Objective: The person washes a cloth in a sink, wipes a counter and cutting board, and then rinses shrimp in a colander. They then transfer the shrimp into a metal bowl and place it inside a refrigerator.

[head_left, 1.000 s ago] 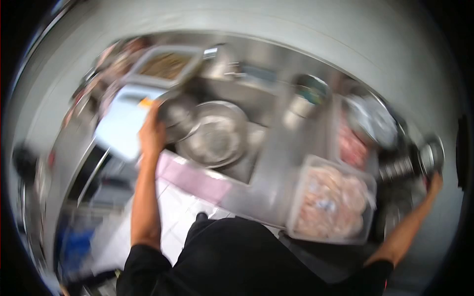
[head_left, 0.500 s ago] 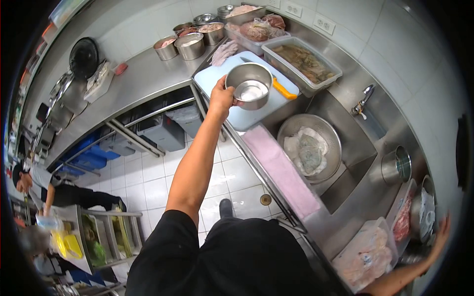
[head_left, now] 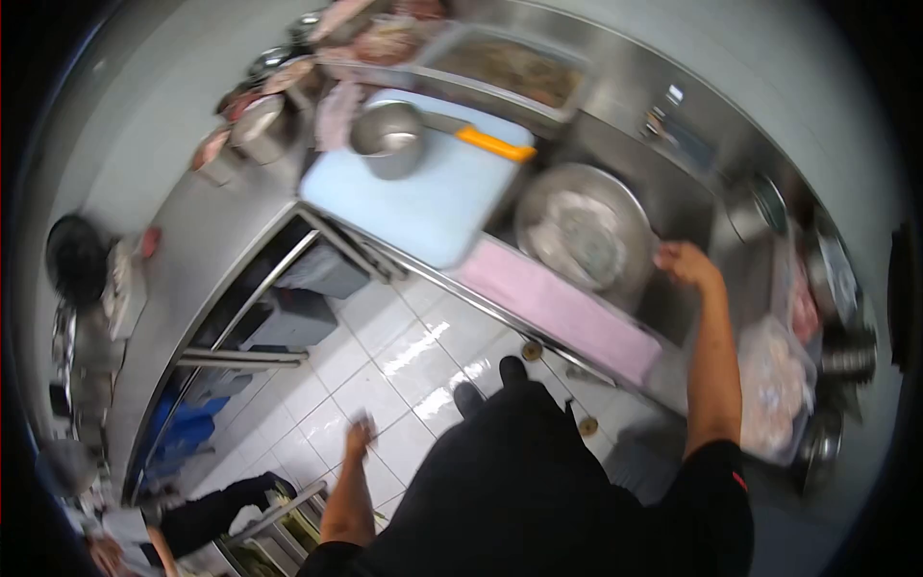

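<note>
Reaching over the sink (head_left: 673, 310) with the right hand (head_left: 681, 263), bent-fingered at the rim of the metal bowl (head_left: 616, 200) inside — too blurred to tell any grip on it. Dangling the left hand (head_left: 360, 438) above the tiled floor (head_left: 370, 394), likewise unclear in grip. On the surface (head_left: 226, 216) — cutting board (head_left: 423, 202), bearing a steel pot (head_left: 387, 142).

We see the bare left hand (head_left: 359, 438) blurred and cannot tell whether the right hand (head_left: 685, 262) touches the round steel bowl (head_left: 620, 207); the bottom edge crops a co-worker (head_left: 130, 529) in a white shirt.
</note>
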Action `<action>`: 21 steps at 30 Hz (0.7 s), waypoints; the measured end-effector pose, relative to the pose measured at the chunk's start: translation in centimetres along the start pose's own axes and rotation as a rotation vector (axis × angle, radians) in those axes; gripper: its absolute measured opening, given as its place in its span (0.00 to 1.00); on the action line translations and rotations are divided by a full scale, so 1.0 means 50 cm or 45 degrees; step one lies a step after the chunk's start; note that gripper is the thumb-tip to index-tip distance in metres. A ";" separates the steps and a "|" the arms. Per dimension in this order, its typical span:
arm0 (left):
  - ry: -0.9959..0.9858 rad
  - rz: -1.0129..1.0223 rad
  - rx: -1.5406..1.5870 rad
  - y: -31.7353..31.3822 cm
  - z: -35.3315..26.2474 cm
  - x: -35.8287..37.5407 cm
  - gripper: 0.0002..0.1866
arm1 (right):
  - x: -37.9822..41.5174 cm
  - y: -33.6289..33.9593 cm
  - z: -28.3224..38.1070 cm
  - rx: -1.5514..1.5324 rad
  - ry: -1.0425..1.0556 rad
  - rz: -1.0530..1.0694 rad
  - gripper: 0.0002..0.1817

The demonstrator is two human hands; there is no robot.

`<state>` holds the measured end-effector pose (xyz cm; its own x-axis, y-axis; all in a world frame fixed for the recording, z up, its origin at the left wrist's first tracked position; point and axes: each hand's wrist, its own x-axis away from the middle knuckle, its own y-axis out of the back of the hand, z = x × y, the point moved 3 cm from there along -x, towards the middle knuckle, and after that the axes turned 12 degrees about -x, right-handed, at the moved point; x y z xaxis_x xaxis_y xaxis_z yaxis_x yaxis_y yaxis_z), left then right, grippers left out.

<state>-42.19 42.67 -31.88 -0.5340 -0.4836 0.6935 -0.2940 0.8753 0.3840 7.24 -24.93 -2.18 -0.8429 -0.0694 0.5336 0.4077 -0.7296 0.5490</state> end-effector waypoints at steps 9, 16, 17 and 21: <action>0.690 -0.057 0.210 -0.140 0.105 0.387 0.30 | -0.466 -0.076 -0.224 0.546 0.437 -0.125 0.40; 0.370 -0.322 0.238 -0.228 -0.141 0.368 0.31 | -0.531 -0.205 -0.135 0.140 -0.097 -0.062 0.43; 0.340 -0.317 0.204 -0.234 -0.152 0.360 0.31 | -0.539 -0.208 -0.123 0.166 -0.140 -0.070 0.42; 0.325 -0.412 0.036 -0.237 -0.148 0.350 0.30 | -0.603 -0.196 -0.159 -0.002 -0.004 0.069 0.24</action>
<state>-42.20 23.84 -19.78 -0.1978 -0.7158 0.6697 -0.4379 0.6758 0.5929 25.85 -21.10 -28.76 -0.8182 -0.1069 0.5649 0.4526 -0.7256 0.5183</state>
